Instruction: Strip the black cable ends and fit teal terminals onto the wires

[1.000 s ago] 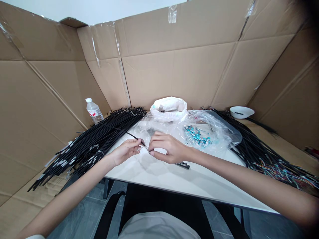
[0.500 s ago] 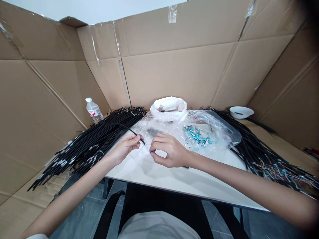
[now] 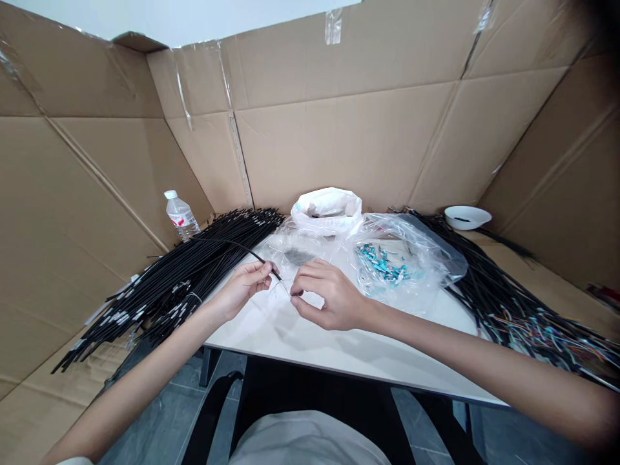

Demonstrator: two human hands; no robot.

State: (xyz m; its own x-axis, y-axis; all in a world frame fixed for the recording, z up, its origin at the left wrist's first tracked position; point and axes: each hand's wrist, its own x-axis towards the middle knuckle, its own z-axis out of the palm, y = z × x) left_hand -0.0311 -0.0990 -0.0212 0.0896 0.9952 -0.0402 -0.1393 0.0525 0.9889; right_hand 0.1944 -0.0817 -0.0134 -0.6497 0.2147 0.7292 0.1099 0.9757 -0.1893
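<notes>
A black cable (image 3: 238, 245) arcs over from the pile on the left, and my left hand (image 3: 246, 286) pinches it near its end. Beyond those fingers, thin pale wire strands (image 3: 285, 286) stick out of the black jacket, some splayed downward. The thumb and fingertips of my right hand (image 3: 330, 296) are closed on the tip of these strands. The exact grip there is too small to make out. Both hands hover over the white table (image 3: 310, 344), in front of the clear plastic bags.
A pile of black cables (image 3: 194, 271) lies left, beside a water bottle (image 3: 181, 217). At the back stands a white bag (image 3: 329, 223); right of it, a clear bag (image 3: 436, 248) holds small blue pieces (image 3: 382, 261). More cables (image 3: 494, 284) with coloured wire ends and a white bowl (image 3: 477, 213) are right. Cardboard walls (image 3: 339, 142) surround the table.
Both hands keep their hold on the cable and its strands. My right hand has shifted very slightly; the whole view has drifted a little as well.
</notes>
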